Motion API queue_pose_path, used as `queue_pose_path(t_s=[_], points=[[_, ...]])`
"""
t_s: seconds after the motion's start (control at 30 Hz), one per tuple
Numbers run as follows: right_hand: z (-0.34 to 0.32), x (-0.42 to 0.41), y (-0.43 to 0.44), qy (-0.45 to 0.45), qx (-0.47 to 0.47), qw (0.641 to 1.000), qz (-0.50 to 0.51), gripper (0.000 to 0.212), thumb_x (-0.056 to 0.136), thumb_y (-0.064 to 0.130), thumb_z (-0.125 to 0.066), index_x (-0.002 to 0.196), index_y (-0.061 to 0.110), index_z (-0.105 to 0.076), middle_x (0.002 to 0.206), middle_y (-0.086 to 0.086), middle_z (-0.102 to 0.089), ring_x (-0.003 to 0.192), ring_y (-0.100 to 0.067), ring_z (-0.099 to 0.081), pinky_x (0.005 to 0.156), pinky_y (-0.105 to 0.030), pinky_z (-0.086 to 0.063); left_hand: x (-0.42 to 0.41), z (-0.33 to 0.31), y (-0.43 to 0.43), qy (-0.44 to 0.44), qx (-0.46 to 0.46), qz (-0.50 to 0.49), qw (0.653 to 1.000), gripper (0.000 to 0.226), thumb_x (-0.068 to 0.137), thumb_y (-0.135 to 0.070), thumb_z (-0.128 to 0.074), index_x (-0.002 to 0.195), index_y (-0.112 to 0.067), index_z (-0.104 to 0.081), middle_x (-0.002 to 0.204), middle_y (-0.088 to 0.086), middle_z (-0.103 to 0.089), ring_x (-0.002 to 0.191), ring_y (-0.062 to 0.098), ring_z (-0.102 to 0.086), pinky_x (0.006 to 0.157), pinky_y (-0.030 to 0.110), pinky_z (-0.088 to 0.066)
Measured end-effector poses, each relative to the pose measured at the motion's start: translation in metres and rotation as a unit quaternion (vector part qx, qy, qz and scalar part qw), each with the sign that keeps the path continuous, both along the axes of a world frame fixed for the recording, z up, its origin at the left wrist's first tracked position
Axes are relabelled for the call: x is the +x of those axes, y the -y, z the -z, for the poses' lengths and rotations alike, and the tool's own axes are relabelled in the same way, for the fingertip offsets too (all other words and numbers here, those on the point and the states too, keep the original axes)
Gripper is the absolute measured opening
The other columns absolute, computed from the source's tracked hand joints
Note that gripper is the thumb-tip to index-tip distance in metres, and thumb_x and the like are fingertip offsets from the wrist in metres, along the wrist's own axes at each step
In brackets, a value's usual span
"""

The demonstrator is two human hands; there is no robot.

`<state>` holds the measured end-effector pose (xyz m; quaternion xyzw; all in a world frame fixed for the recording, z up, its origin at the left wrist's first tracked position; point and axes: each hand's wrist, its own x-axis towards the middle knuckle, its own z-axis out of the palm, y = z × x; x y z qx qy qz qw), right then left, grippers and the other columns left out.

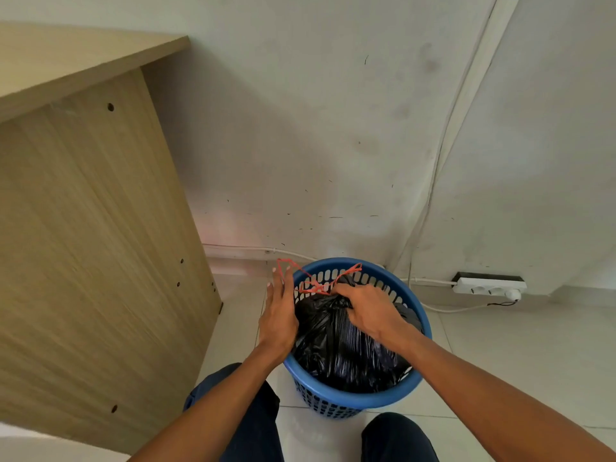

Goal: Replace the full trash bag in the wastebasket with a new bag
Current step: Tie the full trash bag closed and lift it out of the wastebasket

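A person is tying off a full black trash bag (pixel 343 348) sitting inside a blue wastebasket (pixel 358 400) on the floor. The right hand (pixel 368 310) is pinching the gathered neck at twelve o'clock; the left hand (pixel 278 315), fingers spread open, is hooking the red drawstring (pixel 311 280) at ten o'clock. Next, likely: cinching the knot and lifting the bag out.
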<state>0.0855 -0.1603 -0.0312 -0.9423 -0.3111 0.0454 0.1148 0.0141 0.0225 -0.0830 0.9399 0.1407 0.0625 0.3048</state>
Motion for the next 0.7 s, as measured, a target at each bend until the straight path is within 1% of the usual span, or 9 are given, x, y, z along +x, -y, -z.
queue_pose_path(t_s=[0.07, 0.13, 0.2, 0.27, 0.3, 0.4, 0.47, 0.57, 0.7], points=[[-0.001, 0.0, 0.0, -0.025, 0.0, 1.0, 0.012, 0.052, 0.083, 0.006, -0.06, 0.128, 0.032, -0.055, 0.105, -0.006, -0.072, 0.095, -0.031, -0.068, 0.078, -0.042, -0.055, -0.001, -0.001, 0.0, 0.002, 0.006, 0.0, 1.0, 0.104, 0.084, 0.02, -0.045, 0.159, -0.028, 0.01, 0.167, 0.004, 0.011, 0.152, 0.03, -0.016, 0.094, 0.044, -0.053], [0.0, -0.003, -0.001, -0.027, -0.015, 0.999, 0.01, 0.059, 0.086, 0.011, -0.061, 0.138, 0.033, -0.043, 0.11, -0.011, -0.068, 0.095, -0.034, -0.066, 0.076, -0.045, -0.056, -0.005, 0.001, 0.001, 0.0, 0.01, -0.003, 1.0, 0.098, 0.085, 0.017, -0.045, 0.159, -0.026, 0.003, 0.167, 0.006, 0.003, 0.149, 0.029, -0.024, 0.101, 0.045, -0.049], [0.002, -0.009, -0.004, 0.0, -0.058, 0.998, 0.013, 0.065, 0.089, 0.029, -0.064, 0.145, 0.033, -0.031, 0.116, -0.014, -0.064, 0.098, -0.035, -0.065, 0.076, -0.046, -0.057, -0.009, 0.005, 0.003, 0.006, 0.012, -0.001, 1.0, 0.093, 0.087, 0.014, -0.045, 0.16, -0.025, -0.002, 0.167, 0.007, -0.003, 0.148, 0.03, -0.027, 0.106, 0.044, -0.044], [0.001, -0.011, -0.01, 0.018, -0.117, 0.993, 0.026, 0.062, 0.09, 0.046, -0.061, 0.145, 0.031, -0.036, 0.122, -0.016, -0.06, 0.105, -0.036, -0.063, 0.081, -0.045, -0.054, -0.013, 0.005, 0.005, 0.013, 0.015, 0.001, 1.0, 0.09, 0.088, 0.014, -0.044, 0.16, -0.026, -0.005, 0.167, 0.007, -0.006, 0.148, 0.029, -0.028, 0.107, 0.045, -0.043], [0.0, -0.01, -0.015, 0.02, -0.144, 0.989, 0.031, 0.059, 0.091, 0.047, -0.061, 0.143, 0.03, -0.039, 0.122, -0.016, -0.059, 0.106, -0.036, -0.062, 0.081, -0.045, -0.053, -0.013, 0.006, 0.006, 0.016, 0.017, 0.001, 1.0, 0.09, 0.088, 0.014, -0.043, 0.16, -0.026, -0.006, 0.167, 0.007, -0.007, 0.147, 0.028, -0.028, 0.107, 0.045, -0.044], [-0.003, -0.009, -0.03, 0.03, -0.183, 0.982, 0.036, 0.045, 0.095, 0.017, -0.057, 0.139, 0.022, -0.047, 0.117, -0.017, -0.06, 0.102, -0.036, -0.064, 0.079, -0.044, -0.054, -0.017, 0.008, 0.007, 0.015, 0.013, -0.006, 1.0, 0.09, 0.087, 0.015, -0.042, 0.16, -0.025, -0.006, 0.166, 0.009, -0.011, 0.147, 0.029, -0.029, 0.108, 0.046, -0.043], [-0.002, -0.01, -0.032, 0.045, -0.177, 0.982, 0.04, 0.044, 0.095, 0.005, -0.051, 0.136, 0.02, -0.049, 0.111, -0.016, -0.062, 0.098, -0.035, -0.066, 0.077, -0.044, -0.054, -0.017, 0.009, 0.007, 0.017, 0.017, -0.008, 1.0, 0.091, 0.087, 0.016, -0.042, 0.16, -0.025, -0.007, 0.166, 0.009, -0.013, 0.147, 0.029, -0.03, 0.108, 0.046, -0.043], [0.003, -0.014, -0.028, 0.053, -0.144, 0.987, 0.048, 0.047, 0.096, 0.006, -0.049, 0.139, 0.023, -0.046, 0.104, -0.015, -0.062, 0.091, -0.035, -0.067, 0.073, -0.045, -0.055, -0.016, 0.01, 0.007, 0.023, 0.027, -0.009, 0.999, 0.092, 0.086, 0.017, -0.044, 0.16, -0.024, -0.008, 0.165, 0.01, -0.016, 0.147, 0.028, -0.029, 0.107, 0.046, -0.044], [0.001, -0.017, -0.023, 0.064, -0.112, 0.992, 0.011, 0.045, 0.097, 0.01, -0.05, 0.14, 0.026, -0.046, 0.098, -0.013, -0.064, 0.086, -0.035, -0.067, 0.071, -0.043, -0.053, -0.017, 0.007, 0.008, 0.02, 0.038, -0.009, 0.999, 0.093, 0.086, 0.017, -0.045, 0.16, -0.027, -0.008, 0.164, 0.007, -0.019, 0.147, 0.025, -0.027, 0.105, 0.042, -0.045]])
